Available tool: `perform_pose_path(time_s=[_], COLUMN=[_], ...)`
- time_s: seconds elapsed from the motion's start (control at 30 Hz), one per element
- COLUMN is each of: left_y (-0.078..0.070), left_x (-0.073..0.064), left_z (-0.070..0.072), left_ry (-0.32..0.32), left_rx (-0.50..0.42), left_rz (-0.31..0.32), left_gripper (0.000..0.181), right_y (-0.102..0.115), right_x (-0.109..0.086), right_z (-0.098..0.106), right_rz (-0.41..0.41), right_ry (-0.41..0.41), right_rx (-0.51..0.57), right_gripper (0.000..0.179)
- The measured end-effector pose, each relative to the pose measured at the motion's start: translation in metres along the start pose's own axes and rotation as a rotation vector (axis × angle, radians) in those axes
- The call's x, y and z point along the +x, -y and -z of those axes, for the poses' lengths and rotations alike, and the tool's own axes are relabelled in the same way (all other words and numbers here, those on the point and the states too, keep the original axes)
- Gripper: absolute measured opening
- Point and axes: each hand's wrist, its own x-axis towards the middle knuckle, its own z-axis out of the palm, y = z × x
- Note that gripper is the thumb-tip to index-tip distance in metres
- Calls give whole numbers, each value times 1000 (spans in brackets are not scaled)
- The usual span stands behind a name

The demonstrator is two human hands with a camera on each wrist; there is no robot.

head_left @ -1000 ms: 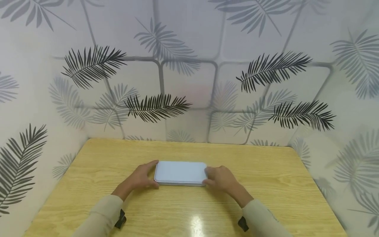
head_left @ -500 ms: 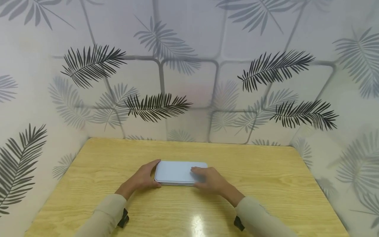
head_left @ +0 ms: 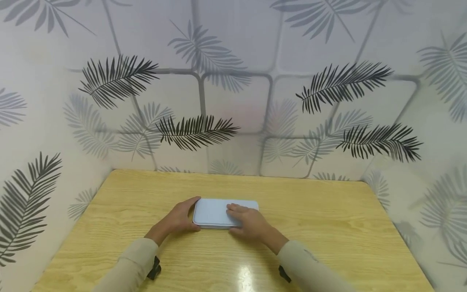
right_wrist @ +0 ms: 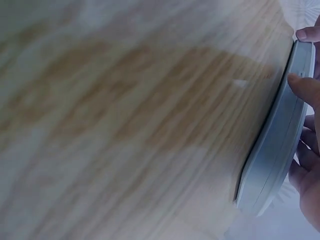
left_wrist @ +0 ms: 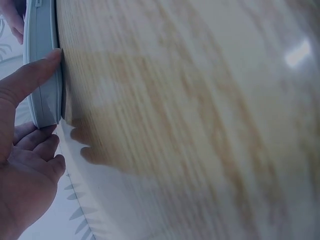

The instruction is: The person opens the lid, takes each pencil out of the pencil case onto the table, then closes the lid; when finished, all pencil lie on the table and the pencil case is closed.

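A pale blue lidded case lies flat on the wooden table, its long side facing me. My left hand grips its left end, thumb on the front side and fingers round the far corner. In the left wrist view, that thumb presses the case's side wall. My right hand lies over the right half, fingers stretched across the lid. The right wrist view shows the right thumb at the front wall beside a small catch, below the lid seam.
The wood-grain table reaches back to a wall with a leaf pattern. Light reflects off the glossy tabletop near the front. A black strap piece sits under the left sleeve.
My right hand has moved left from the right end of the case onto its lid, with the thumb along the front. The left hand keeps its grip at the left end.
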Motion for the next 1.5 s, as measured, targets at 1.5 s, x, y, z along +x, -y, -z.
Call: perform_pose_path(time_s=[1.5], left_y=[-3], left_x=[4], left_z=[11], left_ry=[30], left_rx=[44], left_rz=[-52], left_gripper=[103], right_y=[3], right_x=[12], right_z=[18], right_rz=[331], right_ry=[-378], right_rx=[-284], right_gripper=[14])
